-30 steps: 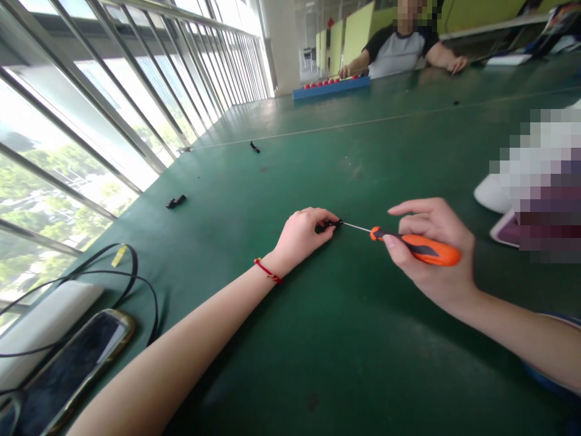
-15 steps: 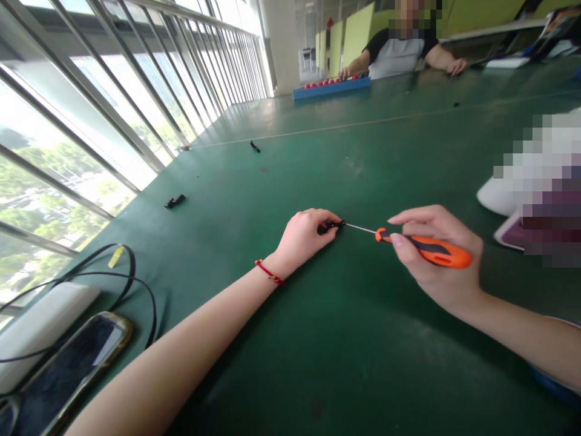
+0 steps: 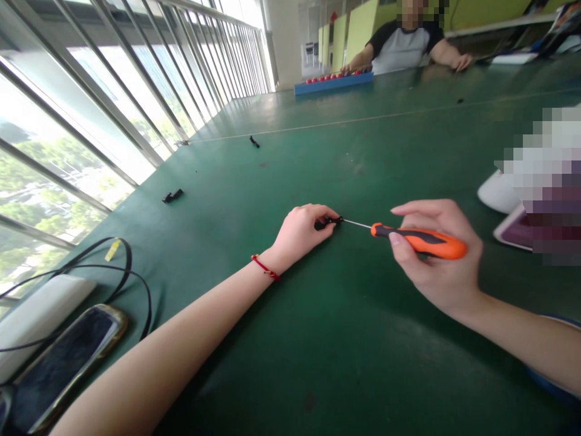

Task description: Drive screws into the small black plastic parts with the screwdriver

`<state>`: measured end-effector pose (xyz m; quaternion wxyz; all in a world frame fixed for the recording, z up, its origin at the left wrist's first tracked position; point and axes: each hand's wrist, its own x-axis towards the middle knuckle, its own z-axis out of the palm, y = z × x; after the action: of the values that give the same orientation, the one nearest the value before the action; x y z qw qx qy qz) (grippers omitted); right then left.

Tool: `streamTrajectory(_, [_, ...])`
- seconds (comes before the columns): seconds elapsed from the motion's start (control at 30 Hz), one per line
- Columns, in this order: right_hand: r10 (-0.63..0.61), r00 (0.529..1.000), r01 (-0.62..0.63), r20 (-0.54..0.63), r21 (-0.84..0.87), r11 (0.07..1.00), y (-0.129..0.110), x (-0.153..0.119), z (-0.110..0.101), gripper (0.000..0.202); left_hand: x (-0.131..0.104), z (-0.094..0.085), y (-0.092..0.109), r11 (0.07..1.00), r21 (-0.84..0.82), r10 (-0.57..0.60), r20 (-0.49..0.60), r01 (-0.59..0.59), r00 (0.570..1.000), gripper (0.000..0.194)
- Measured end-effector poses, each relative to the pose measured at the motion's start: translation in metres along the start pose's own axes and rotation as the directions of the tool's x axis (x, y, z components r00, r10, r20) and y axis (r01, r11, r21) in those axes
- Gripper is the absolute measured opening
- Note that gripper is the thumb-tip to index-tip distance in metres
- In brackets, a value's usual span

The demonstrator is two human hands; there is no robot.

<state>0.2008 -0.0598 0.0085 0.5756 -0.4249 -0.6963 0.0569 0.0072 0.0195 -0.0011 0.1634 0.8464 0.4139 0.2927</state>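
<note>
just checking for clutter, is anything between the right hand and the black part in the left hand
Only the screwdriver, held by the right hand: its shaft points at the black part in the left hand's fingertips. Nothing else visible stands between. Whether the tip touches is too small to tell.

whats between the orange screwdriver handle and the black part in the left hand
In the head view, the thin metal shaft runs between the orange handle and the black part in the left hand.

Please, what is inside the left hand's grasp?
The left hand pinches a small black part; its end shows at the tip of the screwdriver. The hand covers the rest.
</note>
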Motion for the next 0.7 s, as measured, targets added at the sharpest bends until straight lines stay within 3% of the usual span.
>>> streamTrajectory(0.07, [-0.016, 0.998, 0.019, -0.057, 0.051, 0.998, 0.0026, 0.0016, 0.0016, 0.036, 0.0, 0.0, 0.0001, 1.0, 0.001, 0.0, -0.001, 0.0, 1.0, 0.021])
streamTrajectory(0.13, [-0.002, 0.999, 0.006, -0.041, 0.092, 0.996, 0.0038, 0.0029, 0.0023, 0.044, -0.0002, -0.0002, 0.0001, 1.0, 0.0, 0.002, 0.005, -0.002, 1.0, 0.021])
streamTrajectory(0.3, [0.049, 0.996, -0.047, 0.078, -0.034, 0.998, -0.0015, 0.0012, 0.0003, 0.014, -0.0003, -0.0003, -0.0003, 1.0, -0.004, -0.003, 0.009, 0.003, 1.0, 0.021])
streamTrajectory(0.43, [-0.009, 1.0, 0.009, -0.001, 0.013, 1.0, -0.0012, 0.0007, 0.0006, 0.026, -0.0001, -0.0003, 0.0003, 1.0, 0.007, -0.012, 0.007, 0.012, 1.0, 0.021])
streamTrajectory(0.6, [0.055, 0.973, -0.045, 0.224, -0.05, 0.998, 0.0005, 0.0022, 0.0005, 0.014, 0.0001, -0.0013, 0.0011, 0.999, 0.024, -0.022, 0.006, 0.022, 1.0, 0.021])
streamTrajectory(0.7, [0.079, 0.983, -0.076, 0.167, -0.023, 0.997, -0.0014, 0.0013, 0.0004, 0.013, 0.0, -0.0015, 0.0007, 0.999, 0.027, -0.028, -0.001, 0.028, 1.0, 0.021])
